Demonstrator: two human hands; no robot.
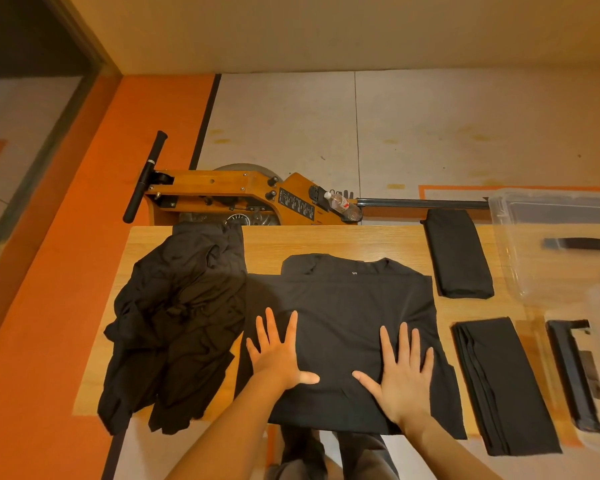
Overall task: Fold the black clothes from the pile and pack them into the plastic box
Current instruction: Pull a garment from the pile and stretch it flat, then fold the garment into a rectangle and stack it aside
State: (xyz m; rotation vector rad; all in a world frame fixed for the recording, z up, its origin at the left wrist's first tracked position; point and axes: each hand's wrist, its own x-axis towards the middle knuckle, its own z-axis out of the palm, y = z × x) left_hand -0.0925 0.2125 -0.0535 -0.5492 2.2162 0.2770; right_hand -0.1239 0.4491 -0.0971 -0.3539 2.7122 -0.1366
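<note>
A black T-shirt (pixel 347 306) lies spread flat in the middle of the wooden table (pixel 329 240), collar at the far side. My left hand (pixel 279 351) and my right hand (pixel 400 372) both press flat on its lower half, fingers straight and spread. A crumpled pile of black clothes (pixel 177 317) lies to the left and hangs over the near edge. Two folded black garments sit to the right, one far (pixel 458 254) and one near (pixel 503 382). The clear plastic box (pixel 520 237) stands at the far right with something dark inside.
The box's clear lid with a black latch (pixel 575 372) lies at the near right corner. Behind the table stands a wooden rowing machine (pixel 229 192) holding a water bottle (pixel 342 204). Orange floor runs along the left.
</note>
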